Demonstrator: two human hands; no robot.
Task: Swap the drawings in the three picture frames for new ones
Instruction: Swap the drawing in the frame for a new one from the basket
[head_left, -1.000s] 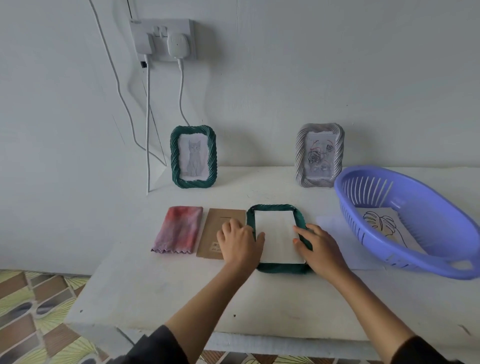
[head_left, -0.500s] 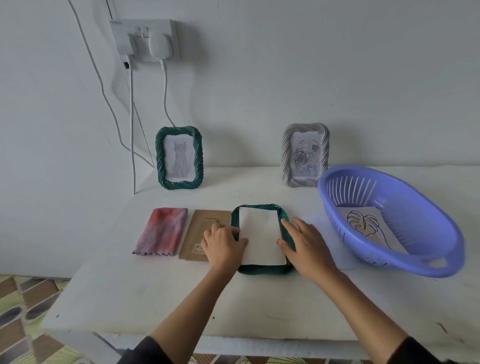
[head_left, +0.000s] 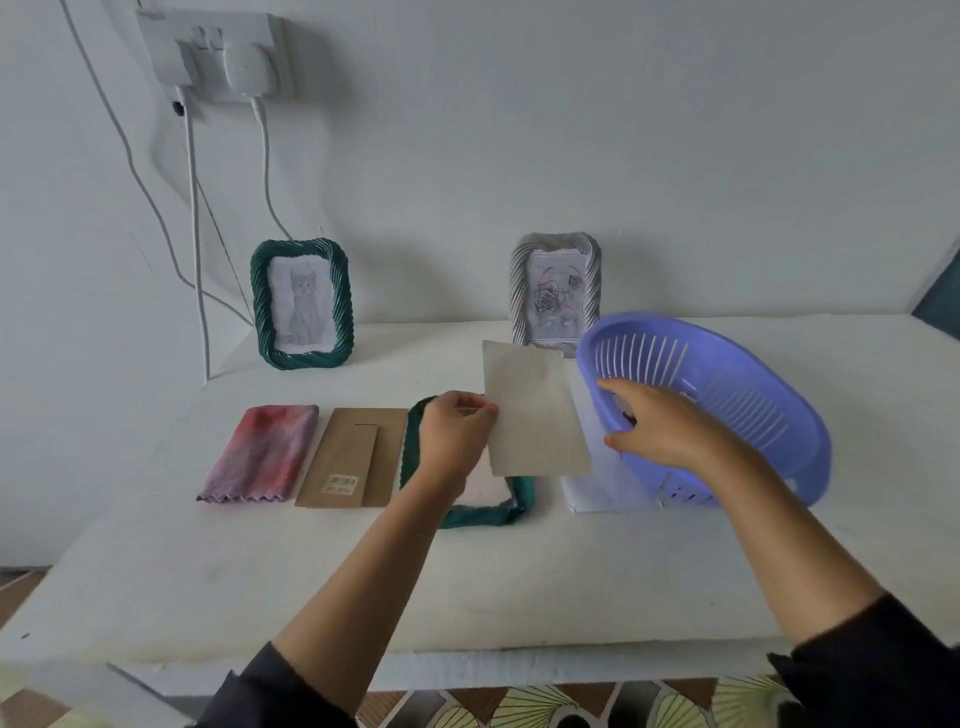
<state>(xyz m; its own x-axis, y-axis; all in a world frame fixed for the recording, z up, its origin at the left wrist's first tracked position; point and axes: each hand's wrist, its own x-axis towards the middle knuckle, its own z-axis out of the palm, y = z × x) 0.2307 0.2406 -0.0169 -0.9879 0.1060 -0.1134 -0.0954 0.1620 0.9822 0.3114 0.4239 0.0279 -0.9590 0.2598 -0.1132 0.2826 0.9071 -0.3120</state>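
Pinches plain sheet (head_left: 535, 415) in left hand (head_left: 454, 431), above face-down green frame (head_left: 483, 514) on table (head_left: 363, 571). Has right hand (head_left: 660, 426) at basket (head_left: 753, 395) rim; grasp indeterminable. Judged: one frame emptied, none refilled; cat frame (head_left: 261, 312) and grey frame (head_left: 519, 291) untouched.

The near strip of the table (head_left: 363, 597) is bare tabletop, open from side to side. Across the middle a cloth (head_left: 260, 452), a cardboard backing (head_left: 353, 457), a flat green frame (head_left: 488, 514), a white sheet (head_left: 602, 488) and a purple basket (head_left: 753, 405) lie in a row (gaps narrow). A paper (head_left: 535, 415) held up by the left hand (head_left: 454, 441) screens the grey frame (head_left: 556, 291). Cables (head_left: 195, 234) hang beside the standing green frame (head_left: 301, 306).
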